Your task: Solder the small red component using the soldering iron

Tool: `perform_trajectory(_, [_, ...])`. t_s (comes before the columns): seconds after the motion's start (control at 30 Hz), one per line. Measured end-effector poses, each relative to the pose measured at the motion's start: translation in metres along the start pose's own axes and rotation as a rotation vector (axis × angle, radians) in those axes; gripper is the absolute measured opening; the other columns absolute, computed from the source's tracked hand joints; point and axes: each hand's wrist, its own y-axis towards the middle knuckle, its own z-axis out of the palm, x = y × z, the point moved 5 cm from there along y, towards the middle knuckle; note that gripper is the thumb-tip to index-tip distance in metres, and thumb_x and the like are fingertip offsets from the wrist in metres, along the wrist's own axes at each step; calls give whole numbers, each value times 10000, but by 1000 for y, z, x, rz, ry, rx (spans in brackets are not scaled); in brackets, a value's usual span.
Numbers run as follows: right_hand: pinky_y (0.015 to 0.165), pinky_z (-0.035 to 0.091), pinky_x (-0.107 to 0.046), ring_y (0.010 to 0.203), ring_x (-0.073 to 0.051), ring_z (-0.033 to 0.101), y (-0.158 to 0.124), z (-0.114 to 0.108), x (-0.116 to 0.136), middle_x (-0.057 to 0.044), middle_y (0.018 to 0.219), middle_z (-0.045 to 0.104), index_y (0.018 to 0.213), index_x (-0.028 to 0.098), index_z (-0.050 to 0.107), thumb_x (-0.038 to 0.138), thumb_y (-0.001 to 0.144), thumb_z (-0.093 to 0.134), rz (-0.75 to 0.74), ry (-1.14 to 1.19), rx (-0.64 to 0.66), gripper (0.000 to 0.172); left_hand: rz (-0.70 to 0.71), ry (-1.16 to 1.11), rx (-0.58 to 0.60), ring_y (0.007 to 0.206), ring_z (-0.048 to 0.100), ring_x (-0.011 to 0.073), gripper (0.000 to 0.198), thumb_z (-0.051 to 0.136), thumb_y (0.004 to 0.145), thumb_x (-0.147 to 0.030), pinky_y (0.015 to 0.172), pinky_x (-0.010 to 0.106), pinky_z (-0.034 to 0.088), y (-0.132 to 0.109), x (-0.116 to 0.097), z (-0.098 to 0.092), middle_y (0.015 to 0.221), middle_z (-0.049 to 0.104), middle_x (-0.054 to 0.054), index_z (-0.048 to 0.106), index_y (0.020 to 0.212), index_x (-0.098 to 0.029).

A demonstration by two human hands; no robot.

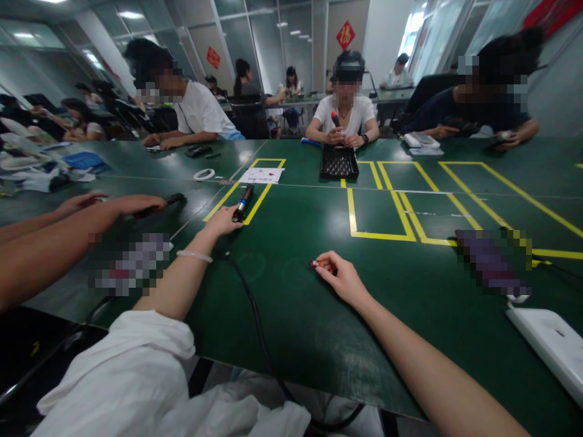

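Observation:
My left hand [223, 220] is stretched forward, its fingers around the near end of a black cylindrical tool [246, 197] with a silver and blue band. The tool lies at the yellow-taped rectangle, pointing away from me; its exact kind is unclear. Closer to me, my right hand [340, 274] hovers low over the green table [291, 340]. Thumb and forefinger pinch a small red-orange piece [315, 263] with a paler, shiny part, too small to name.
A printed white sheet [261, 175] lies beyond the tool. Across the table a person holds a red-tipped tool [335, 118] by a black tray [339, 162]. A black cable [250, 297] runs to the table's near edge. A co-worker's hand [143, 205] rests at left; a white power bank [549, 340] sits right.

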Motion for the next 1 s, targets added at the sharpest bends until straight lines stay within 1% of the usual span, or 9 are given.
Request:
perform_trajectory(0.07, [627,441,-249,696,-134,556,0,0,0,-13,801,609,973,181,583,276,865,575,4,0,6,144,68,3,71,1174,495,285,767,646,762,-407,987,352,396,6,8,0,1325,471,129,365,1444,-198])
perform_trajectory(0.13, [626,438,-249,695,-133,555,0,1,0,-12,803,610,976,181,586,275,867,574,6,2,11,145,121,17,108,1177,495,277,793,664,737,-412,994,329,390,8,8,1,1322,474,117,372,1446,-210])
perform_trajectory(0.27, [623,432,-249,677,-130,547,0,1,2,-1,776,597,974,181,593,267,869,574,6,-8,14,137,108,54,77,1096,541,268,777,685,704,-435,956,329,418,-1,-9,-1,1240,514,102,430,1413,-244])
perform_trajectory(0.4, [598,416,-249,666,-134,545,0,-1,6,-5,772,596,958,180,612,249,867,574,-25,-87,-6,120,33,52,6,1038,563,279,725,677,705,-451,910,350,446,-23,-46,-4,1196,507,117,474,1375,-261])
perform_trajectory(0.5, [609,431,-250,705,-139,571,2,-2,6,-26,841,616,950,182,625,237,861,576,-50,-117,-26,116,-46,42,-31,1021,564,293,702,656,717,-471,849,364,475,-45,-77,-4,1181,482,126,476,1367,-277])
perform_trajectory(0.57, [620,443,-250,728,-142,586,3,-3,5,-32,868,622,946,184,629,231,853,580,-60,-115,-40,116,-43,36,-55,1036,552,295,684,643,727,-478,831,363,483,-61,-99,-4,1173,470,127,478,1360,-278])
perform_trajectory(0.7, [616,449,-253,697,-139,578,4,-5,3,-24,829,619,939,180,621,227,836,586,-51,-118,-75,119,84,26,-109,1065,522,291,645,611,763,-464,839,368,477,-97,-143,-3,1184,467,122,467,1362,-271])
perform_trajectory(0.83, [610,447,-260,662,-140,561,5,-6,3,-16,788,615,951,178,594,231,827,584,-35,-112,-103,135,238,19,-124,1020,528,298,622,609,773,-426,834,394,464,-134,-183,-3,1165,487,137,476,1356,-251])
perform_trajectory(1.0, [618,449,-273,664,-149,570,5,-8,2,-17,784,620,941,184,577,242,826,584,-29,-117,-115,129,401,-26,-141,998,531,306,627,639,754,-395,848,425,447,-167,-218,-4,1150,509,145,485,1345,-252])
